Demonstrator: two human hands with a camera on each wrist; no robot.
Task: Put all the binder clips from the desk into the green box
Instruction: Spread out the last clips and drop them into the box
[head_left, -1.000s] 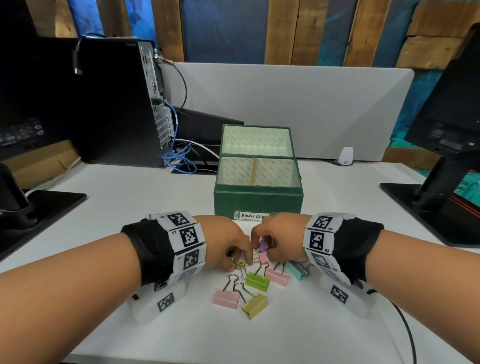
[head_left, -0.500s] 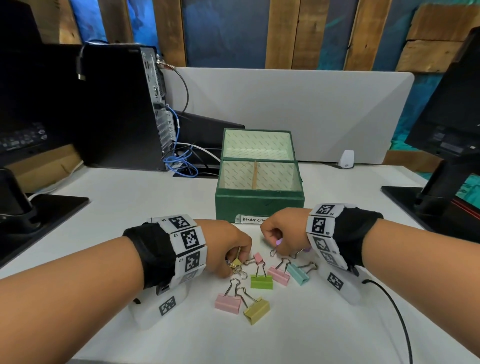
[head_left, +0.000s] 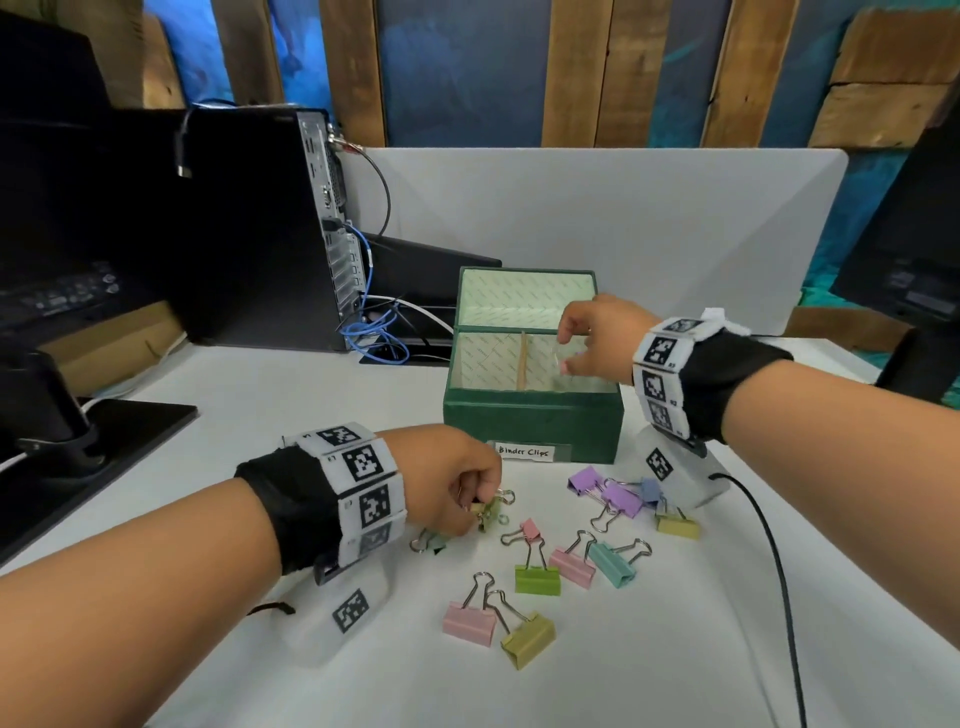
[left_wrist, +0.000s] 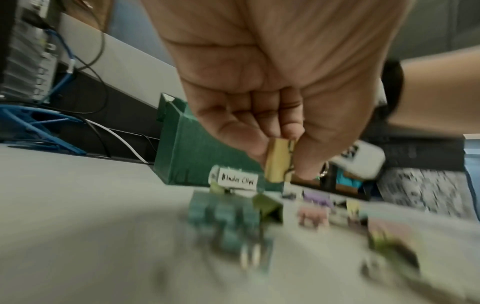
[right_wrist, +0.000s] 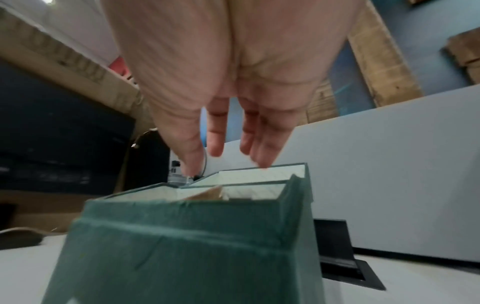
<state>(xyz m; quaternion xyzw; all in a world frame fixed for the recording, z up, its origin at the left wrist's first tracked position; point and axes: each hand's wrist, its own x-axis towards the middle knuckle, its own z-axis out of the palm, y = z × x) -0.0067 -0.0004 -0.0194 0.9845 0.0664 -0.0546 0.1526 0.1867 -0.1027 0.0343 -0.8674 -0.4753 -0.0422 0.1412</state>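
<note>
Binder clips (head_left: 537, 578) lie scattered on the white counter (head_left: 675, 649) just in front of the green box (head_left: 530, 423), in pink, green, yellow, teal and purple; a purple pair (head_left: 605, 491) sits nearest the box's labelled front. One yellow-green clip (left_wrist: 279, 160) is pinched by its body between the thumb and curled fingers of the left hand (head_left: 449, 480), low over the counter beside the others. The right hand (head_left: 597, 338) hovers over the box's right compartment with fingers spread and slack, holding nothing visible (whether a clip lies inside cannot be told through the blur). Each clip is judged light, rigid and springy, with smooth painted sides that may slip; the wire loops swing freely, so the folded body, or both loops pressed together, offers the surest hold. Most clips are not yet boxed.
</note>
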